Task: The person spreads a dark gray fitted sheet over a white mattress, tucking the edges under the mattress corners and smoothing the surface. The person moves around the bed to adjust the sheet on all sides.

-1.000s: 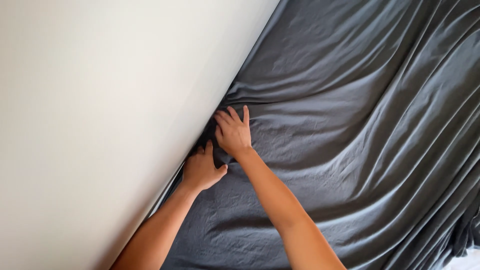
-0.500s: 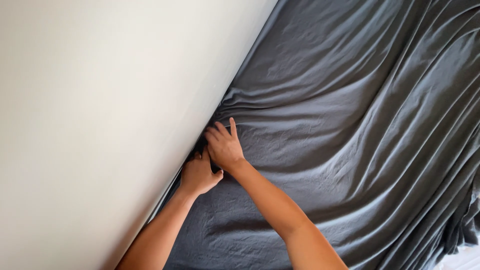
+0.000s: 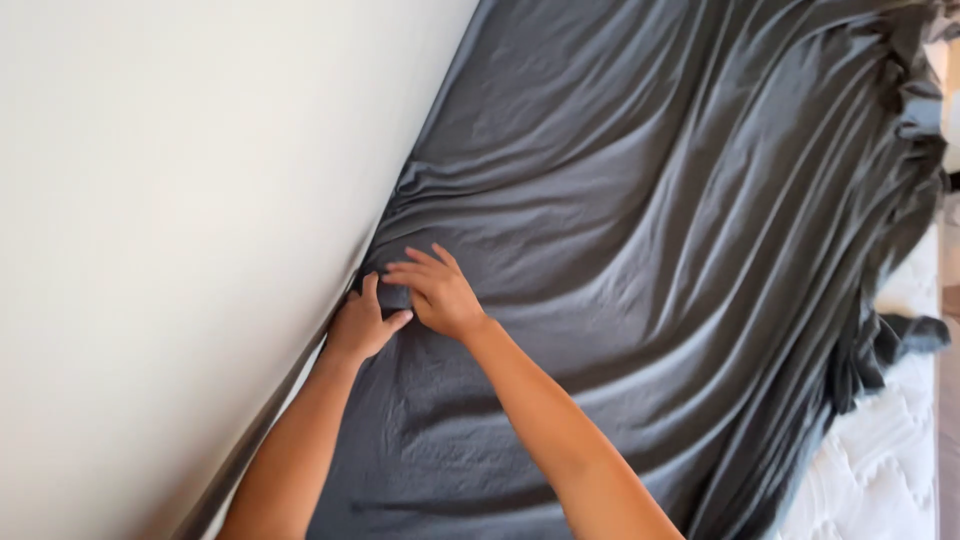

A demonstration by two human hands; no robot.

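Soft, light and limp, the grey sheet (image 3: 650, 250) lay rumpled across the white mattress (image 3: 880, 470), best gripped along its left edge by the wall (image 3: 180, 220), where the left hand (image 3: 362, 325) pinched it and the right hand (image 3: 440, 295) pressed with fingers spread.

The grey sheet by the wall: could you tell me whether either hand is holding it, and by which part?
Both hands, left hand and right hand, press on the grey sheet at its edge along the wall; whether the fingers actually grip it cannot be told.

hands: left (image 3: 362, 325), right (image 3: 437, 293) | pressing grey sheet (image 3: 660, 250) | beside white wall (image 3: 180, 220)
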